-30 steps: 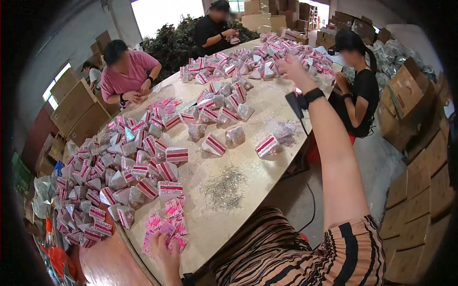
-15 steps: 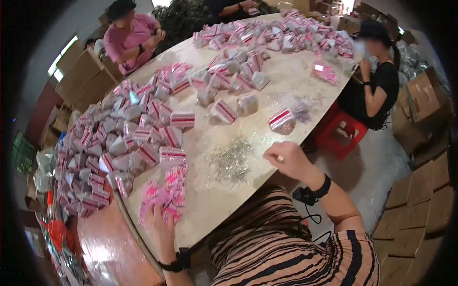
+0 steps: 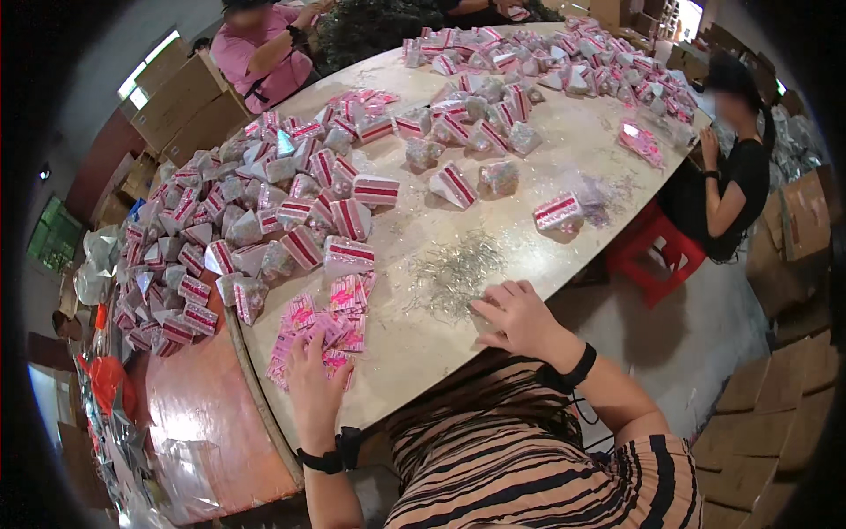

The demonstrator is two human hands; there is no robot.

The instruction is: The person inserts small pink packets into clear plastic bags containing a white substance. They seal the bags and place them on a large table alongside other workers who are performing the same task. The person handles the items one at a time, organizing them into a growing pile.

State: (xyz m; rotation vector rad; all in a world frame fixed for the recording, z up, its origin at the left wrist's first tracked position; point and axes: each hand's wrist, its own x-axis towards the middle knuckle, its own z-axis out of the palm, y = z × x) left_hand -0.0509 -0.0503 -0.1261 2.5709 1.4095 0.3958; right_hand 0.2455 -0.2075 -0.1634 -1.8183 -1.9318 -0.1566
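Note:
My left hand [image 3: 315,379] rests with fingers spread on a heap of small pink printed cards [image 3: 354,326] near the table's front edge. My right hand [image 3: 526,328] hovers at the near side of a scatter of thin silvery wire pieces [image 3: 463,264]; its fingers are apart, and I see nothing held in it. Beyond the wires lies a glittery wedge shaped like a cake slice, with pink and white bands [image 3: 558,212]. More such wedges [image 3: 454,185] stand farther off. Whether my right fingertips touch the wires I cannot tell.
A large heap of cake-slice wedges [image 3: 256,207] covers the table's left side, another heap [image 3: 573,66] its far end. A pink packet [image 3: 641,143] lies far right. A person in black [image 3: 736,176] sits by a red stool [image 3: 656,256]; one in pink [image 3: 264,57] is across.
My right hand has come down towards the wire pieces, and its curled fingers have opened out. My left hand stays at the pink cards, fingers more spread. The whole view has shifted.

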